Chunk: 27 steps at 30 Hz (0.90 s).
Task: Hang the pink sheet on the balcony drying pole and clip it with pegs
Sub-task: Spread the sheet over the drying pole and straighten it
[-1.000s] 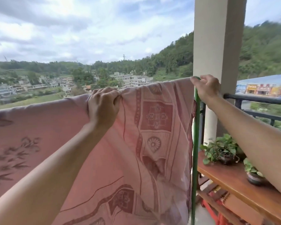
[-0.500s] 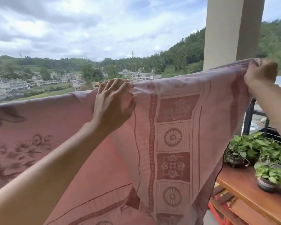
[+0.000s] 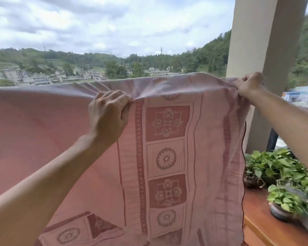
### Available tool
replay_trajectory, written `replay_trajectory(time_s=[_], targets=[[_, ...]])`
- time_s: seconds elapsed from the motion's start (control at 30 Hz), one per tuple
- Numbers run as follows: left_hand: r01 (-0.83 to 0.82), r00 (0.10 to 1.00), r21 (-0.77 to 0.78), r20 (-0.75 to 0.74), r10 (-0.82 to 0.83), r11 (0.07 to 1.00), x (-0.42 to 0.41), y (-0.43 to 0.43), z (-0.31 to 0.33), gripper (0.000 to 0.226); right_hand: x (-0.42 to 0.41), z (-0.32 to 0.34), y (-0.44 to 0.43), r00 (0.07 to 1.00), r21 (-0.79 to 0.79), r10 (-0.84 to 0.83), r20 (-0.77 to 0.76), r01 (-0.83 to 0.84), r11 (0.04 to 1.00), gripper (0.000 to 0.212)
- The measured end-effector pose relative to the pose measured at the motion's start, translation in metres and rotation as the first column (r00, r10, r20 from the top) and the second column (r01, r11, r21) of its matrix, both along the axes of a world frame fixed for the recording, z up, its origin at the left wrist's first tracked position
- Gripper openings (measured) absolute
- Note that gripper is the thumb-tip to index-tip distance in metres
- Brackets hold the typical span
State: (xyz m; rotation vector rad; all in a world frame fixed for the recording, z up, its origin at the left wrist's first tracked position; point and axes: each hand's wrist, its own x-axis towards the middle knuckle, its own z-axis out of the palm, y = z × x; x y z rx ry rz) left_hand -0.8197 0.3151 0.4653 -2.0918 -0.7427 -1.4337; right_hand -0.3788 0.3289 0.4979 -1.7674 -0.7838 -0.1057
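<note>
Left hand [image 3: 108, 112] now grips pink sheet [image 3: 167, 157] | right hand [image 3: 249, 84] holds corner

The left hand [image 3: 108, 112], which lay with loose fingers on the pink sheet [image 3: 167, 157] half a second ago, now pinches a fold of it. The right hand [image 3: 248, 85] has come lower with the sheet's corner, before the pillar [image 3: 256, 41], and the top edge is stretched between both hands.

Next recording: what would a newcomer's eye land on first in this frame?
A big pink patterned bedsheet fills most of the frame, hanging from its top edge across the middle. The left hand grips the bunched top edge near centre and the right hand pinches the corner beside the beige concrete pillar. Leafy green potted plants sit lower right.
</note>
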Motion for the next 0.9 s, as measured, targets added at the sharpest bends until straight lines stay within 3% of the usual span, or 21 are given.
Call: replay_trajectory(time_s=[0.1, 0.2, 0.3, 0.43, 0.53, 0.67, 0.77, 0.9], targets=[[-0.001, 0.995, 0.033, -0.095, 0.004, 0.999, 0.011, -0.009, -0.037, 0.015, -0.013, -0.017, -0.009, 0.991, -0.223, 0.019, 0.131, 0.011, 0.975, 0.040], [-0.049, 0.995, 0.080, -0.087, 0.056, 0.996, 0.010, -0.010, -0.049, 0.011, -0.060, -0.008, -0.022, 0.928, -0.173, 0.045, 0.369, 0.021, 0.985, 0.039], [-0.062, 0.991, 0.091, -0.112, 0.072, 0.994, -0.002, -0.024, -0.062, 0.017, -0.114, -0.010, -0.026, 0.815, 0.013, 0.160, 0.558, -0.201, 0.979, 0.033], [-0.184, 0.953, -0.160, -0.272, 0.136, 0.970, -0.044, -0.036, -0.106, 0.024, -0.208, -0.045, -0.041, 0.576, 0.012, 0.382, 0.722, -0.563, 0.827, 0.025], [-0.437, 0.882, -0.361, -0.351, 0.313, 0.824, -0.106, -0.047, -0.137, 0.037, -0.289, -0.089, -0.044, 0.346, -0.183, 0.553, 0.758, -0.701, 0.689, 0.028], [-0.648, 0.761, -0.479, -0.375, 0.530, 0.592, -0.211, -0.080, -0.167, 0.034, -0.399, -0.145, -0.040, 0.083, -0.412, 0.674, 0.734, -0.735, 0.539, 0.039], [-0.736, 0.659, -0.530, -0.420, 0.624, 0.421, -0.302, -0.120, -0.185, 0.033, -0.486, -0.173, -0.044, -0.035, -0.481, 0.702, 0.711, -0.752, 0.449, 0.045], [-0.863, 0.445, -0.460, -0.504, 0.740, 0.206, -0.424, -0.192, -0.203, 0.034, -0.606, -0.205, -0.060, -0.154, -0.514, 0.689, 0.709, -0.782, 0.354, 0.044]])
